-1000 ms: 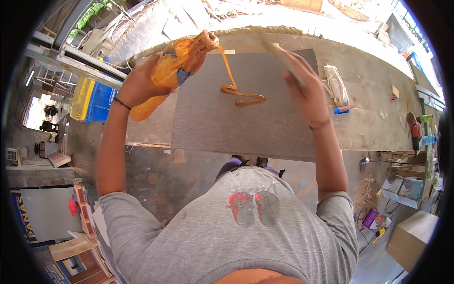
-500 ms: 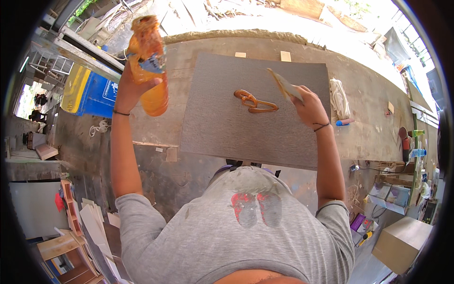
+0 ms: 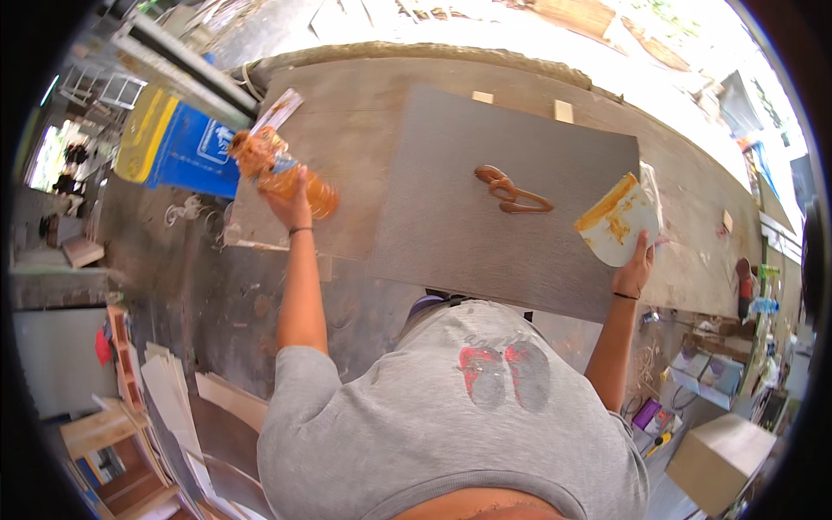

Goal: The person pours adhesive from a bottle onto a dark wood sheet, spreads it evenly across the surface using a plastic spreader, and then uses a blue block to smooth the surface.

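Observation:
My left hand (image 3: 291, 201) is wrapped round a plastic bottle (image 3: 317, 192) of orange-brown glue, its smeared top tilted to the far left. The bottle is over the left part of the worktable. In my right hand (image 3: 637, 267) is a pale, flat spreader (image 3: 620, 222), its far edge and face smeared with the same orange-brown stuff. It is held above the right edge of a dark grey sheet (image 3: 433, 217). On the sheet lies a looped trail of glue (image 3: 510, 191), apart from both hands.
The sheet rests on a wide wooden worktable (image 3: 355, 104). Two small wood blocks (image 3: 563, 111) sit along its far side. A blue and yellow bin (image 3: 186, 143) stands to the left. At the lower right is a cardboard box (image 3: 721, 459); wooden shelving (image 3: 108, 433) is at lower left.
The bottle has swung down and tipped to the left in my left hand. My right hand has moved right and nearer, turning the spreader's face into view. The whole view has shifted.

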{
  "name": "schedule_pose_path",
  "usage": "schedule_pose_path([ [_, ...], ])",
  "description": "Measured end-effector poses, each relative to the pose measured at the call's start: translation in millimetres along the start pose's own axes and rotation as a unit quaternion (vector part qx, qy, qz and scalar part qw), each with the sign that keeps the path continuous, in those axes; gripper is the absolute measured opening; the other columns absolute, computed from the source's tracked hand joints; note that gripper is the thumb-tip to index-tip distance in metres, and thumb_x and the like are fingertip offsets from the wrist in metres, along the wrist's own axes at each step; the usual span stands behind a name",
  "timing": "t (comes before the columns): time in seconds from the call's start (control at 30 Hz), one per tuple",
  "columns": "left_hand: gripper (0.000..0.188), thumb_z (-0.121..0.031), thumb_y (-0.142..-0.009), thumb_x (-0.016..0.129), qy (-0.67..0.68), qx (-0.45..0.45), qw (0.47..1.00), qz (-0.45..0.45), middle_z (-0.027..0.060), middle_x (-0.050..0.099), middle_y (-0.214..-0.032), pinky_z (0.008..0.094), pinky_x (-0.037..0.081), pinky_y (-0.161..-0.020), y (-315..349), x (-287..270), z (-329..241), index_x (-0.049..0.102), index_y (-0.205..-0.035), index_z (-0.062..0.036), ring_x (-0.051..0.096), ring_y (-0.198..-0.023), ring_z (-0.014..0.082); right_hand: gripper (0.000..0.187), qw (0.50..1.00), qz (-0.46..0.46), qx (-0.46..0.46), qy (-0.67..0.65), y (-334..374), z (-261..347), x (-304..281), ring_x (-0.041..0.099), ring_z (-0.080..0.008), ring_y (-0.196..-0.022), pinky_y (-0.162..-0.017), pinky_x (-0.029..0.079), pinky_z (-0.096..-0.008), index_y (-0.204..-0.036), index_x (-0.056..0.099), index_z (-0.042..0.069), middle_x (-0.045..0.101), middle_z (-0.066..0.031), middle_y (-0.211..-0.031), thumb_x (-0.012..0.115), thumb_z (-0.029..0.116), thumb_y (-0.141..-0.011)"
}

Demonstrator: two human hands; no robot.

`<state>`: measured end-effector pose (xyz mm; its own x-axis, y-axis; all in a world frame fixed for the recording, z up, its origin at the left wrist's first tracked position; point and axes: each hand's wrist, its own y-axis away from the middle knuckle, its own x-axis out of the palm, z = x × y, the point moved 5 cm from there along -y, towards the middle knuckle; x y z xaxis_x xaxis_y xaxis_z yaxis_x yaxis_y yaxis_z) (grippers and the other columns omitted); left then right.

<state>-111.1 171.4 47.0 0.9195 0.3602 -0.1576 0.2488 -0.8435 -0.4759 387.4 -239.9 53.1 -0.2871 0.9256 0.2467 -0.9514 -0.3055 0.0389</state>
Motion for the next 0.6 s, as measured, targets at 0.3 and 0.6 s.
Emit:
schedule_pose_path([
  [0.3,0.093,-0.034,-0.065,0.084,-0.005,-0.031,0.998,0.046,0.0169,0.044,-0.129,0.0392,0.042,-0.098,16.2,-1.0,22.8,0.031,-0.132,0.0024,0.049,-0.115,0.0266,0.046,0.997,-0.073,-0.019,0.026,-38.1,-18.1,-28.3,0.056,-0.0159,-0.103,-0.091,0.043,-0.0292,-0.121,0.054,-0.002,0.06,-0.0084,-0.114,0.057,0.033,-0.092],
  [0.6,0.089,-0.037,-0.072,0.079,-0.13,0.066,0.989,0.005,0.02,0.03,-0.135,0.0443,0.033,-0.105,28.9,-26.7,-7.8,0.029,-0.133,0.0056,0.038,-0.124,0.0313,0.039,0.998,-0.05,-0.041,0.016,-29.4,-17.5,-33.1,0.056,-0.0131,-0.1,-0.088,0.043,-0.026,-0.115,0.059,-0.004,0.061,-0.0059,-0.113,0.055,0.028,-0.094],
])
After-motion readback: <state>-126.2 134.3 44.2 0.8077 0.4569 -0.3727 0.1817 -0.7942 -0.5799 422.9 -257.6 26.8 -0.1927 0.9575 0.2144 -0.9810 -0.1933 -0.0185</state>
